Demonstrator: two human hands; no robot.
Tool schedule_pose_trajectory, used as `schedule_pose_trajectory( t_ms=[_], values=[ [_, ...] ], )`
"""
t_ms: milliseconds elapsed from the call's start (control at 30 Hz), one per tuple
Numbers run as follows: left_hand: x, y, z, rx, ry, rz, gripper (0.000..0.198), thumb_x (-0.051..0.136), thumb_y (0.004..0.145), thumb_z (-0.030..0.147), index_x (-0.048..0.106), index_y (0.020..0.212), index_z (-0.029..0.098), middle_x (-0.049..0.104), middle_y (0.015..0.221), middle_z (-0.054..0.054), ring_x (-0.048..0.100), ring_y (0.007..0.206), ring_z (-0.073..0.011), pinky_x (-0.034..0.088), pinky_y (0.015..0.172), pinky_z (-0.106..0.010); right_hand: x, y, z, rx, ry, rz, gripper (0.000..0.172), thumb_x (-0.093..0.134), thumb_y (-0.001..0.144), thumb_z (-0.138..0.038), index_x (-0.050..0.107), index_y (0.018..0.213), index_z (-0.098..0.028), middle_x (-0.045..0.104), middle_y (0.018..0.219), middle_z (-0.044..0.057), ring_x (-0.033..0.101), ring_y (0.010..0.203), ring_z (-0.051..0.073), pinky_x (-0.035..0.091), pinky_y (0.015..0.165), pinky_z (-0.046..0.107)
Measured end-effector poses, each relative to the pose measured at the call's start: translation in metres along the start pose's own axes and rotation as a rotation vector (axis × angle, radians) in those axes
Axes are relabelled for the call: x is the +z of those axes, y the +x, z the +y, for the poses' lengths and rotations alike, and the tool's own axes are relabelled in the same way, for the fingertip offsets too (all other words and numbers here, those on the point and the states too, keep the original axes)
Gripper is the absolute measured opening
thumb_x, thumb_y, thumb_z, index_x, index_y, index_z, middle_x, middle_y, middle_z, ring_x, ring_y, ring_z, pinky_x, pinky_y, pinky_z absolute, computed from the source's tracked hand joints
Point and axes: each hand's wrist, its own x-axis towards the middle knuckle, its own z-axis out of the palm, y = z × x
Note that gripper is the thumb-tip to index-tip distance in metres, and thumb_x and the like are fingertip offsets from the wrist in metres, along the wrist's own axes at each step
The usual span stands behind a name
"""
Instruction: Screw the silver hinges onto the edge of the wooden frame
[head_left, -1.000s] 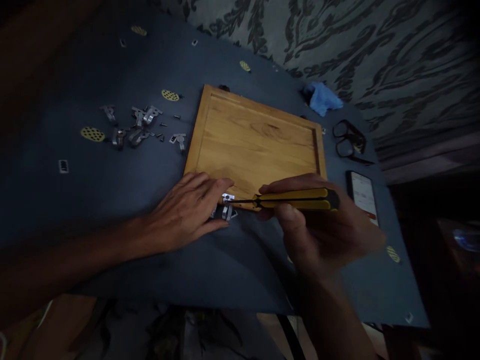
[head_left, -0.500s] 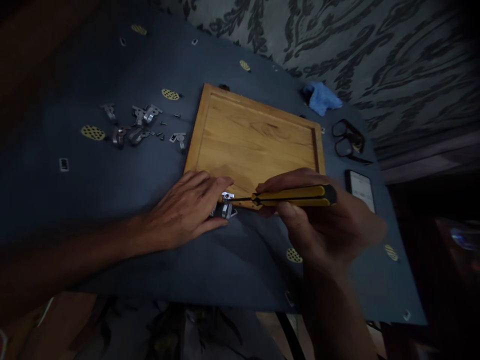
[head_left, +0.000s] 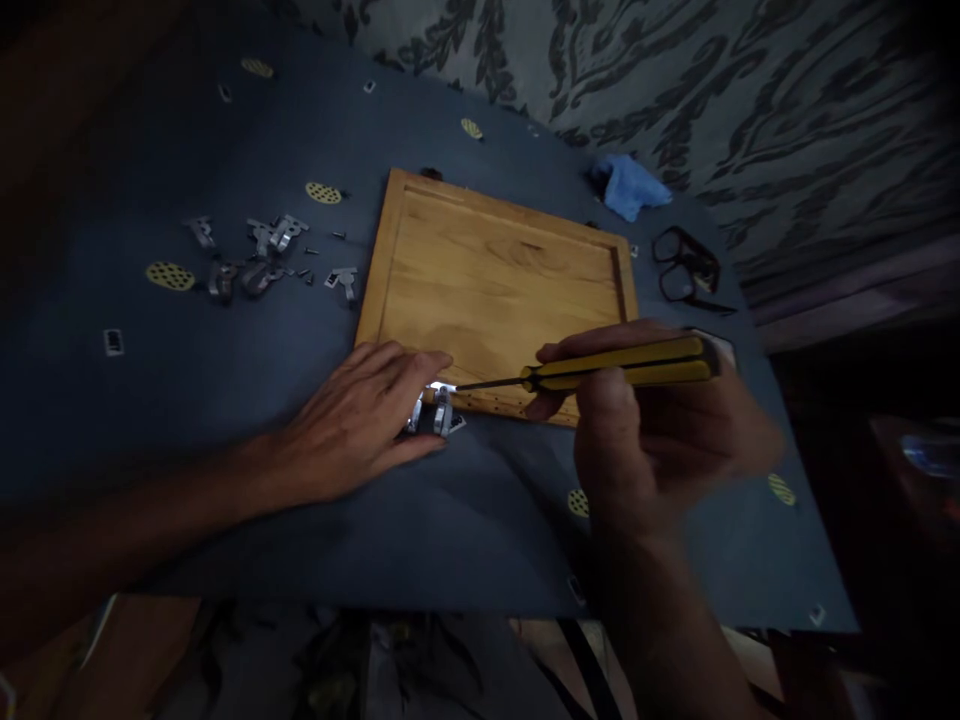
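A wooden panel (head_left: 502, 280) with a raised frame lies flat on the dark blue table (head_left: 225, 400). My left hand (head_left: 360, 420) rests at the panel's near left corner, its fingers pinching a small metal hinge (head_left: 439, 410) against the edge. My right hand (head_left: 645, 430) grips a yellow-and-black screwdriver (head_left: 622, 365), held nearly level. Its thin shaft points left and its tip touches the hinge.
Several loose metal hinges and screws (head_left: 255, 260) lie at the left, among yellow perforated discs (head_left: 169, 275). A blue cloth (head_left: 626, 190), dark glasses (head_left: 686, 265) and a phone, mostly hidden behind my right hand, lie to the right. Patterned carpet lies beyond the table.
My right hand and the screwdriver have drawn a little to the right, showing more of the shaft. The left hand has stayed on the hinge. The view has shifted slightly.
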Motion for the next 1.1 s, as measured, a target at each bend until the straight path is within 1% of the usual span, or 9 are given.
schedule_pose_trajectory(
  t_ms=[100,300,433,633,800,867,1000,1033,1100],
  values=[
    [0.000,0.000,0.000,-0.004,0.000,-0.004,0.055,0.076,0.093,0.031,0.044,0.137,0.019,0.070,0.121,-0.009,0.066,0.112,-0.0276,0.052,0.097,-0.042,0.001,0.000,0.001,-0.018,0.037,0.019,0.010,0.068,0.097,-0.024,0.075,0.103,-0.028,0.075,0.093,0.000,0.068,0.060,0.012,0.056,0.048,0.027],
    [0.001,0.000,0.000,-0.019,0.006,-0.010,0.055,0.076,0.093,0.032,0.045,0.137,0.020,0.069,0.122,-0.009,0.066,0.114,-0.0286,0.052,0.098,-0.043,0.005,-0.001,0.003,0.008,0.084,-0.003,0.008,0.068,0.097,-0.030,0.075,0.101,-0.027,0.075,0.092,0.001,0.067,0.059,0.013,0.058,0.053,0.030],
    [0.001,0.000,0.000,-0.020,-0.022,0.003,0.054,0.075,0.094,0.031,0.046,0.138,0.020,0.070,0.123,-0.009,0.066,0.115,-0.0283,0.052,0.099,-0.043,0.007,-0.001,0.003,0.025,0.077,0.001,0.007,0.069,0.097,-0.031,0.074,0.101,-0.027,0.073,0.091,0.000,0.066,0.057,0.012,0.057,0.052,0.029],
    [0.001,0.001,-0.001,-0.007,-0.013,-0.001,0.056,0.077,0.092,0.030,0.046,0.137,0.018,0.070,0.120,-0.010,0.065,0.113,-0.0282,0.052,0.098,-0.043,0.008,0.000,0.002,-0.017,0.030,-0.004,0.007,0.068,0.098,-0.029,0.074,0.101,-0.027,0.074,0.090,0.000,0.067,0.058,0.012,0.057,0.053,0.030],
    [0.000,0.002,0.001,-0.017,-0.002,-0.011,0.054,0.077,0.092,0.029,0.046,0.135,0.019,0.069,0.119,-0.009,0.065,0.113,-0.0279,0.051,0.098,-0.042,0.007,-0.003,0.005,-0.021,-0.064,-0.031,0.008,0.070,0.096,-0.032,0.074,0.101,-0.028,0.074,0.086,0.000,0.070,0.062,0.017,0.056,0.053,0.033],
    [0.000,0.002,0.001,-0.025,-0.001,-0.018,0.053,0.076,0.093,0.030,0.046,0.135,0.020,0.069,0.119,-0.008,0.065,0.113,-0.0279,0.052,0.098,-0.042,0.008,-0.004,0.006,-0.053,-0.125,-0.013,0.008,0.071,0.095,-0.034,0.073,0.100,-0.028,0.075,0.086,0.001,0.070,0.062,0.018,0.056,0.054,0.035],
    [0.000,0.001,0.001,-0.038,-0.007,-0.023,0.052,0.075,0.093,0.033,0.046,0.135,0.021,0.069,0.119,-0.008,0.065,0.113,-0.0285,0.052,0.098,-0.043,0.012,-0.003,0.005,-0.166,-0.212,0.068,0.008,0.074,0.094,-0.035,0.072,0.097,-0.028,0.075,0.082,0.001,0.071,0.068,0.021,0.055,0.058,0.037],
    [0.000,0.001,0.000,-0.033,-0.010,-0.019,0.053,0.076,0.093,0.033,0.046,0.135,0.021,0.069,0.119,-0.008,0.065,0.113,-0.0286,0.052,0.098,-0.043,0.013,-0.003,0.005,-0.169,-0.212,0.070,0.008,0.074,0.093,-0.035,0.072,0.097,-0.028,0.074,0.081,0.001,0.070,0.068,0.020,0.055,0.058,0.037],
    [0.000,0.001,0.000,-0.020,-0.013,-0.012,0.052,0.075,0.093,0.032,0.046,0.135,0.020,0.069,0.119,-0.008,0.065,0.113,-0.0283,0.052,0.098,-0.043,0.013,-0.003,0.005,-0.128,-0.186,0.058,0.007,0.074,0.094,-0.034,0.072,0.096,-0.028,0.073,0.082,0.000,0.069,0.066,0.019,0.055,0.057,0.036]
  ],
)
